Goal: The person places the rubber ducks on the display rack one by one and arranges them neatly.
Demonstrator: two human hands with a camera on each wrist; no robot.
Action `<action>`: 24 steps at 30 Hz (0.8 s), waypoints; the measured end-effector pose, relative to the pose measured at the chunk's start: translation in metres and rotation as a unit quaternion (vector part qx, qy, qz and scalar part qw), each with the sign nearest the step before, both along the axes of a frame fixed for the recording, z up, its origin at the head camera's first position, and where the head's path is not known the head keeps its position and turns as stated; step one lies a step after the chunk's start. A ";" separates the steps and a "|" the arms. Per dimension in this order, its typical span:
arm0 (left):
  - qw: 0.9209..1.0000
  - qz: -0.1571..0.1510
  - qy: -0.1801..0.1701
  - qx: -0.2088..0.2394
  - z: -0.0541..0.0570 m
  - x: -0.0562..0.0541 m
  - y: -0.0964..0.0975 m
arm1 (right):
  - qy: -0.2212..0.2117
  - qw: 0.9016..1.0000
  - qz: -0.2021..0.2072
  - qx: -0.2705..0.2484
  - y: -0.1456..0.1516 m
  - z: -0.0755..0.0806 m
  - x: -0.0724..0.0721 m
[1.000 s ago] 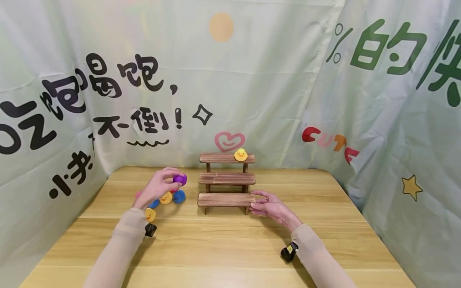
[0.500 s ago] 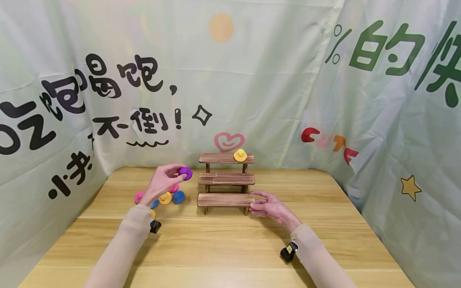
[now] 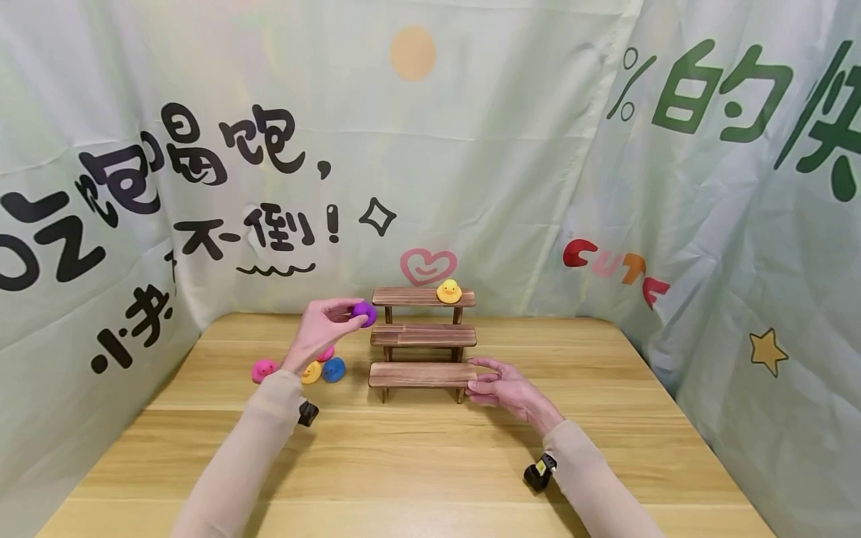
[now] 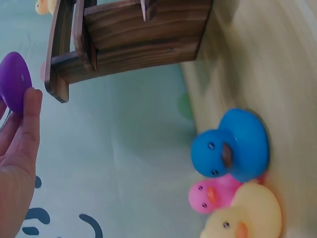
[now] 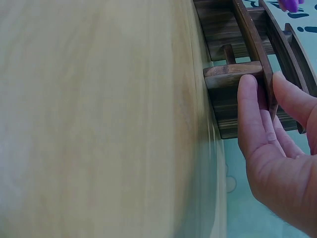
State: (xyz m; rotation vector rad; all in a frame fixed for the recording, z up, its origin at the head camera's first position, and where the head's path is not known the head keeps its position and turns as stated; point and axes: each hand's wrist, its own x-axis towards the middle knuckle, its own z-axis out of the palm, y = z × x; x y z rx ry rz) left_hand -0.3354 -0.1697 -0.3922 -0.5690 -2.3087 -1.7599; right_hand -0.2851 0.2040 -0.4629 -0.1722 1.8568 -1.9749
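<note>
My left hand (image 3: 324,329) pinches a purple rubber duck (image 3: 364,314) between thumb and fingers, raised above the table by the left end of the top step. In the left wrist view the purple duck (image 4: 15,82) is cut off by the frame edge. A three-step wooden stand (image 3: 422,375) is gripped by my right hand (image 3: 507,388) at the right end of its lowest step. Thumb and fingers lie on either side of that board (image 5: 257,49) in the right wrist view. One yellow duck (image 3: 449,291) sits on the top step, towards the right.
On the table (image 3: 403,463), left of the stand, are a blue duck (image 3: 333,369), a yellow duck (image 3: 311,372) and pink ducks (image 3: 264,370), partly behind my left arm. A printed cloth (image 3: 498,187) hangs behind and at both sides.
My left hand has carried the purple duck up and to the right, from above the other ducks to the stand's top step. The right hand stays on the stand.
</note>
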 end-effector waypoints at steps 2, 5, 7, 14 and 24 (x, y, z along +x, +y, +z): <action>1.000 -0.003 0.007 0.009 0.001 -0.002 0.004 | -0.001 1.000 -0.001 -0.001 0.000 0.000 0.000; 1.000 -0.002 0.017 0.019 0.002 -0.004 0.010 | -0.001 1.000 -0.002 -0.001 0.000 0.000 0.000; 0.999 0.003 0.023 0.023 0.002 -0.005 0.013 | 0.000 1.000 -0.001 0.001 0.000 0.000 0.000; 0.998 0.019 0.035 0.043 0.001 -0.010 0.029 | 0.003 1.000 -0.001 0.005 0.004 0.001 0.003; 0.997 0.039 0.048 0.053 0.003 -0.019 0.050 | 0.002 1.000 0.004 -0.003 0.002 -0.002 0.000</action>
